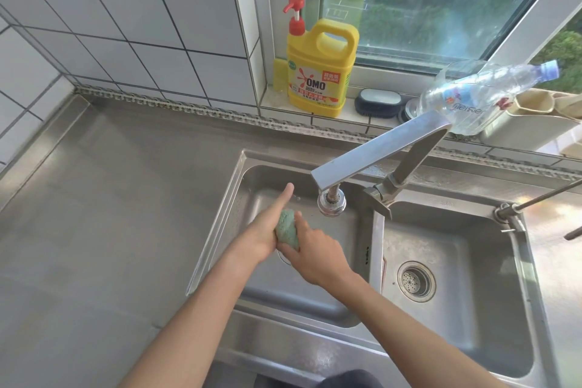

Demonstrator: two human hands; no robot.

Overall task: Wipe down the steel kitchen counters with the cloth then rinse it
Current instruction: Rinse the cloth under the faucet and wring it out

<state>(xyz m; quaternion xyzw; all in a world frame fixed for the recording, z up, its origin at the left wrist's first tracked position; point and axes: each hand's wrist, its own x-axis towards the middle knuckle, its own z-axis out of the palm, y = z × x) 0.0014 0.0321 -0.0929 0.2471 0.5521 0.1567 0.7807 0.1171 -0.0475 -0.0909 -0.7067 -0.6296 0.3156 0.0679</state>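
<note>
2 bare forearms, no sleeves, bare hands

**Tiled corner, daylight from window**

White tiled wall [126, 19] with dark grout ahead of me. Window [425, 0] to my right, greenery outside, bright daylight. On the sill [352, 110]: yellow detergent jug [318, 72], clear plastic bottle [478, 94], beige holder [532, 126].

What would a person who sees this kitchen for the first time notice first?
Probably the yellow detergent jug with its red pump, bright on the window sill behind the sink. Next, the left hand and right hand hold a bunched green cloth between them over the left basin, just beside the faucet head. A clear plastic bottle lies tilted on the sill at right.
</note>
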